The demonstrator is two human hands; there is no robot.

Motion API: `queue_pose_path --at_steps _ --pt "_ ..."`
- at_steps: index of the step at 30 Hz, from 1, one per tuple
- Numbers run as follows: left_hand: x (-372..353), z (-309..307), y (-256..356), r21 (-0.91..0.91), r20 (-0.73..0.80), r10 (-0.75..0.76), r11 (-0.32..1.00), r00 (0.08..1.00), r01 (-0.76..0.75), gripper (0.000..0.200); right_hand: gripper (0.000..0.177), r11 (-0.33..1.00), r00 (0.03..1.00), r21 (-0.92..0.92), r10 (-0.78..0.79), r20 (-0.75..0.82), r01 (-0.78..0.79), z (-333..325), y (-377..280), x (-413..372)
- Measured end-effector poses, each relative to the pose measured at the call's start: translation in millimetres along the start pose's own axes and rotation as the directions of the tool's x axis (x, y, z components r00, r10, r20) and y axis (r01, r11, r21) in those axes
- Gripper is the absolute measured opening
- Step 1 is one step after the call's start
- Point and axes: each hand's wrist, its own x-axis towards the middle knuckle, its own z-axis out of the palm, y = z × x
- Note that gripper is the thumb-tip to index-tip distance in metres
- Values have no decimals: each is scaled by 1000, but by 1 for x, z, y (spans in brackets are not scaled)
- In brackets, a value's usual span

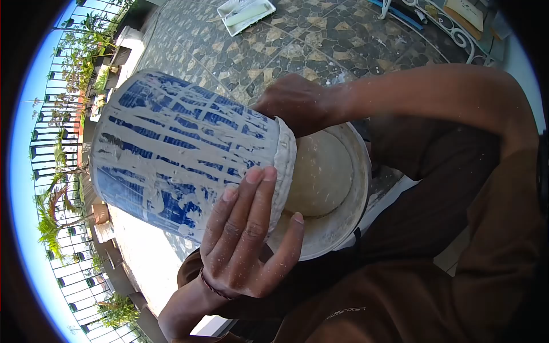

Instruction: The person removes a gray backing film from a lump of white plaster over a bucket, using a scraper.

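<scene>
A blue bucket [189,148] streaked with whitish plaster is tipped on its side, its thick coated rim [286,166] overlapping a wide pale bucket [357,188]. My left hand [246,240] lies along the blue bucket's near side, fingers stretched over the wall by the rim and thumb apart at the mouth. At the far side of the rim is my right hand [297,106], curled and closed on it, its fingertips hidden. White specks dot both hands. Inside the pale bucket shows a round beige surface [323,171], with smears up the wall.
A white tray [246,14] with a pale green piece lies on the patterned stone floor [320,34]. White scrolled metalwork [457,34] stands at upper right, near blue pipes. Potted plants [51,217] line a railing at left. My legs [423,211] flank the pale bucket.
</scene>
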Motion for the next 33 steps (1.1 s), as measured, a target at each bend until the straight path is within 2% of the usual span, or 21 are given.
queue_pose_path --at_steps 2,4,6,7,8,11,13,15,19,22,25,28,30,33 --pt "-8 -6 9 -28 32 -36 999 999 37 8 27 998 1000 59 12 10 -13 2 -8 -9" --pt "-6 -2 7 -13 36 -62 998 997 62 7 26 1000 999 -4 -1 -33 1 -14 7 -3" --pt "-10 -11 16 -54 45 -79 995 996 82 7 25 999 999 32 38 -12 -38 -1 -10 -13" --pt "-7 -11 12 -55 6 -75 996 997 75 7 25 999 999 11 48 -22 -48 0 -8 -13" --pt "-10 -9 11 -32 74 -25 999 997 28 7 27 999 999 -7 31 -20 -32 2 -3 -8" --pt "-6 -10 -5 -81 -6 -64 995 998 63 8 26 993 993 24 114 26 -114 0 -9 -11" --pt "2 3 -3 -118 -49 -70 991 996 64 9 21 993 993 -12 121 -3 -121 -4 -3 -8" --pt "-1 -1 -8 -118 -13 -69 991 998 67 8 21 990 990 36 133 42 -134 -2 -4 -13" --pt "-10 -1 1 -157 0 -71 985 997 70 5 22 992 993 42 116 25 -117 -5 -15 -20" --pt "-11 -4 4 -122 20 -85 989 996 86 3 27 987 984 31 153 90 -156 -7 -15 -21" --pt "-13 0 -2 -71 12 -55 996 998 56 1 29 989 989 30 144 28 -145 -2 -10 -18" --pt "-15 17 -6 -129 -18 -123 984 992 119 7 22 988 988 15 151 16 -152 1 -7 -19" --pt "-21 21 -6 -134 -37 -125 984 991 119 9 19 980 982 -116 169 83 -159 0 -9 -19" --pt "-27 24 -6 -144 -55 -153 979 987 143 11 18 982 984 -123 157 90 -145 0 -9 -22"
